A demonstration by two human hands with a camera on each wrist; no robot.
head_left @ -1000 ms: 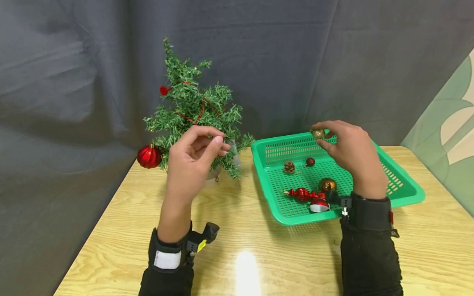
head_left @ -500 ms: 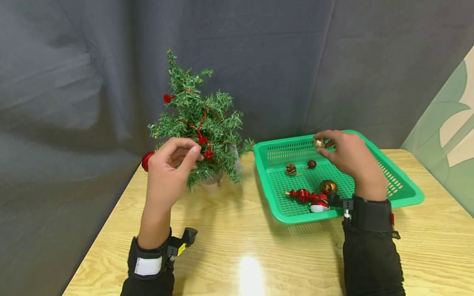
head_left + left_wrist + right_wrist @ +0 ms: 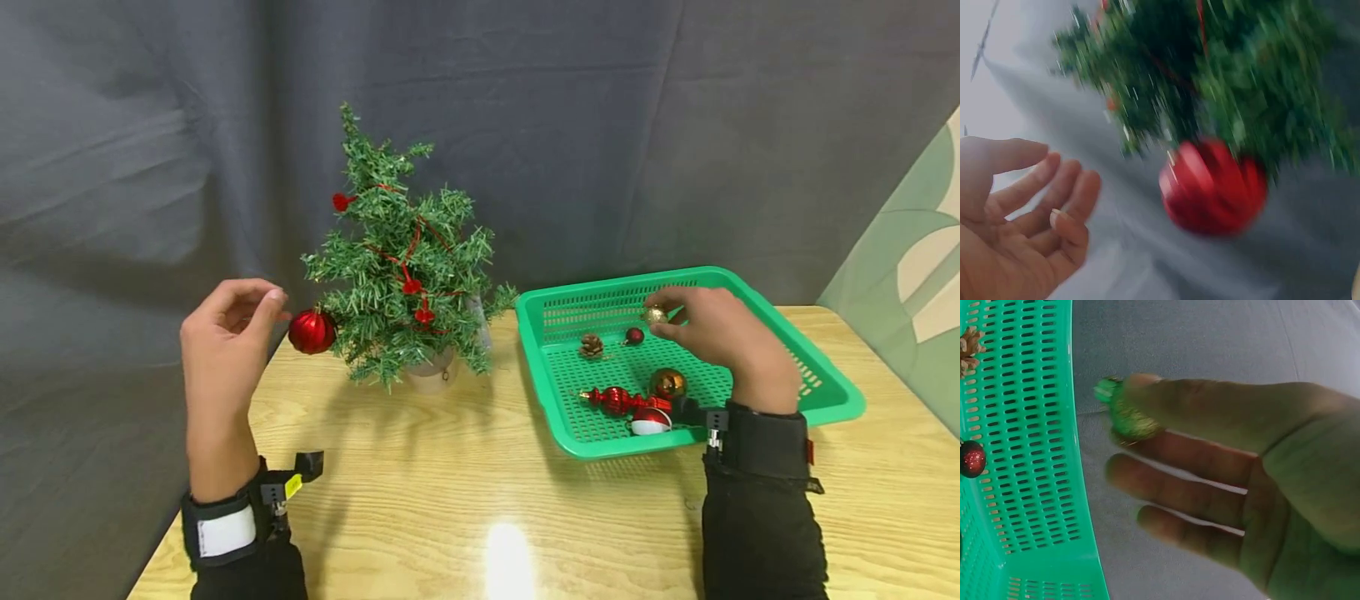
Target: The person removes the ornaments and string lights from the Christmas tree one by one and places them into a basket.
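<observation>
My right hand (image 3: 663,310) hovers over the back of the green mesh tray (image 3: 825,392) and pinches a small gold glitter ball (image 3: 655,315) between thumb and forefinger; the right wrist view shows the ball (image 3: 1127,419) at my fingertips (image 3: 1141,384) beside the tray wall (image 3: 1029,462). My left hand (image 3: 262,302) is raised with loosely curled fingers and holds nothing. It is just left of a red ribbed bauble (image 3: 311,331) hanging on the small green tree (image 3: 405,275). The left wrist view, blurred, shows the bauble (image 3: 1213,187) near my relaxed fingers (image 3: 1066,187).
In the tray lie a pine cone (image 3: 591,344), a small red ball (image 3: 634,336), a bronze ball (image 3: 667,383), a red finial ornament (image 3: 615,398) and a red-and-white ornament (image 3: 649,422). The wooden table (image 3: 465,467) ends at a dark curtain (image 3: 525,125) behind.
My left hand has drawn away from the front of the tree to the left, past the red bauble. My right hand has sunk a little toward the tray with the gold ball.
</observation>
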